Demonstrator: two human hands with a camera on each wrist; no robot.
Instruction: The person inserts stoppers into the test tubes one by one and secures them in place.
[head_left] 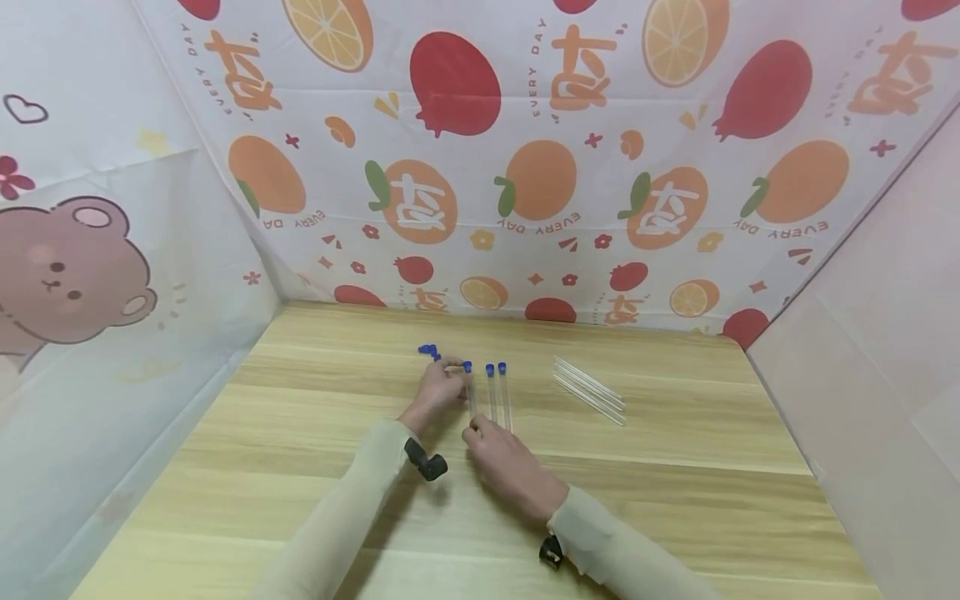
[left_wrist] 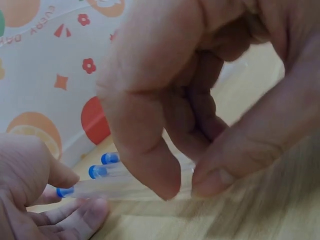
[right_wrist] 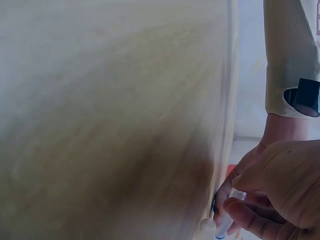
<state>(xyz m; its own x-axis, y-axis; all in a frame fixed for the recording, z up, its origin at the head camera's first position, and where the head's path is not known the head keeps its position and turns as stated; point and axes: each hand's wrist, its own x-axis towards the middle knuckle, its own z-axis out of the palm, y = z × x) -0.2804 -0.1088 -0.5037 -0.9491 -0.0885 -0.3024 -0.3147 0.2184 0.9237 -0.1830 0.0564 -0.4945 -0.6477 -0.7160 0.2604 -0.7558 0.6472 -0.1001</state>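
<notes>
So the left hand (head_left: 441,383) has its fingers curled at the capped end of a slim clear see-through tube with a small blue cap (head_left: 472,402), basically pinching it there. The right hand (head_left: 510,462) has thumb and index finger pinched on the same tube's other end, the one facing the near edge of the table. That tube is around the middle, left to right, cap end toward the far edge.

Just right of it, two more clear tubes with blue caps (head_left: 492,398) lie side by side, caps toward the far edge too. Just past the left hand, nearer the far edge, there's a little cluster of loose blue caps (head_left: 429,350). Over toward the far right corner, a bunch of thin clear tubes (head_left: 590,392) lies slanted. It's all on a pale wood-grain table (head_left: 675,500), with a white fruit-print sheet (head_left: 517,275) behind the far edge.
</notes>
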